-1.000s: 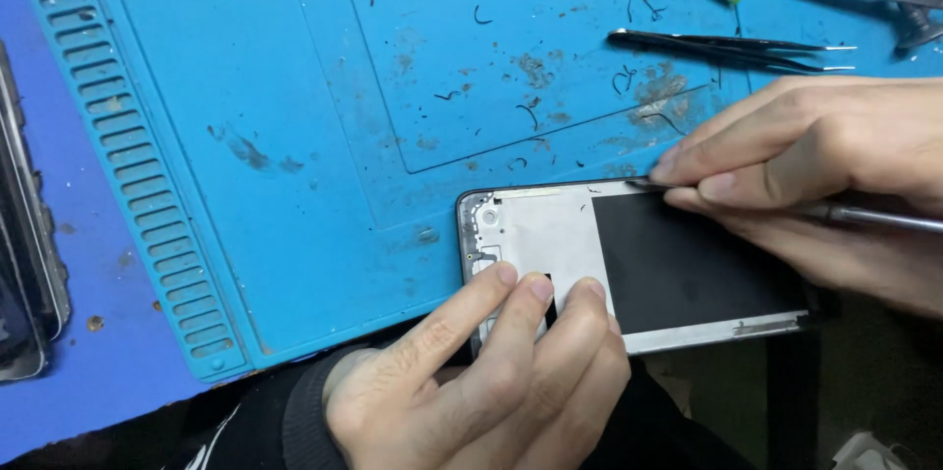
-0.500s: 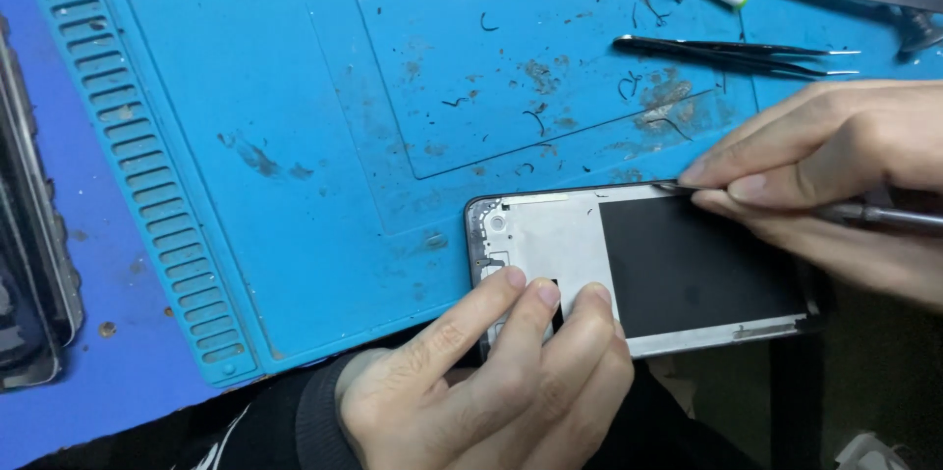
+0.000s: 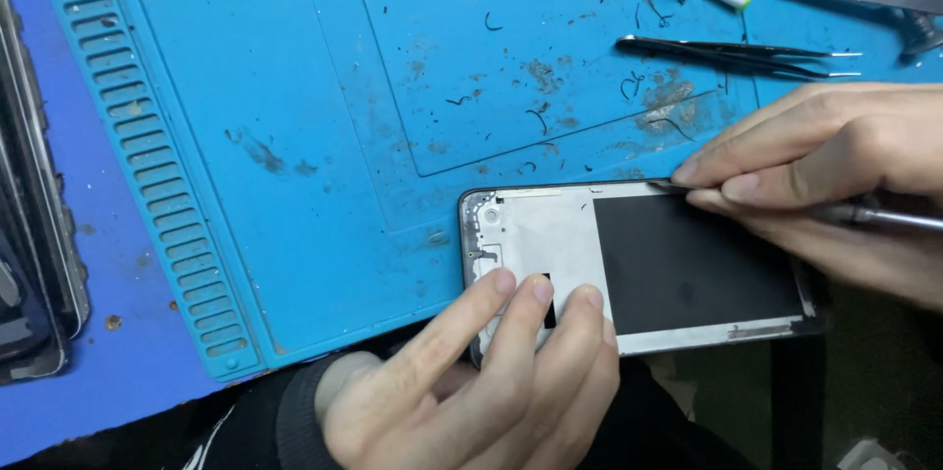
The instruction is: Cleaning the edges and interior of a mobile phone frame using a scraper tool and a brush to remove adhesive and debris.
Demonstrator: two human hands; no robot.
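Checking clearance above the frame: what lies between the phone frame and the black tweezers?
Head view: only bare blue mat with dark smudges and curled shavings separates the phone frame from the black tweezers.

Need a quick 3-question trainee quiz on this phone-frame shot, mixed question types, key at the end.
1. True or false: the left hand presses its fingers on the phone frame.
2. Where does the tip of the metal tool in the right hand meet the frame? A) far long edge B) near long edge C) the camera-hole end
3. Which tool lies on the blue mat just beyond the right hand?

Key:
1. True.
2. A.
3. The black tweezers.
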